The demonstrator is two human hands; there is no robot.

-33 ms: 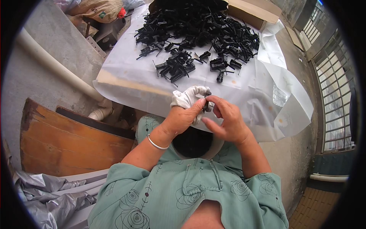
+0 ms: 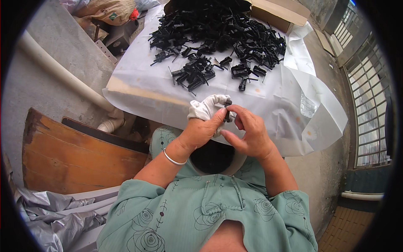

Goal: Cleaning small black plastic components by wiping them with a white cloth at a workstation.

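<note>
My left hand (image 2: 206, 126), its fingers covered by a white cloth glove (image 2: 202, 108) and its thumb bare, pinches a small black plastic part (image 2: 228, 110) above the near edge of the table. My right hand (image 2: 251, 133) is beside it, index fingertip against the part. Its thumb is apart from that finger, lower down near the glove's edge. Fingers partly hide the part, so its exact kind is unclear. Beyond my hands lies a large heap of similar black parts (image 2: 218, 35) with thin stems. A smaller cluster (image 2: 194, 73) lies closer to me.
A white plastic sheet (image 2: 268, 113) covers the table and hangs over its near edge. An open cardboard box (image 2: 281, 12) stands behind the heap. Below my hands is a round dark-mouthed container (image 2: 212, 157). A curved wooden board (image 2: 75, 155) and a pale pipe (image 2: 67, 77) are at left.
My right thumb has shifted slightly up and left toward the glove. The black part has turned a little in my left hand's grip.
</note>
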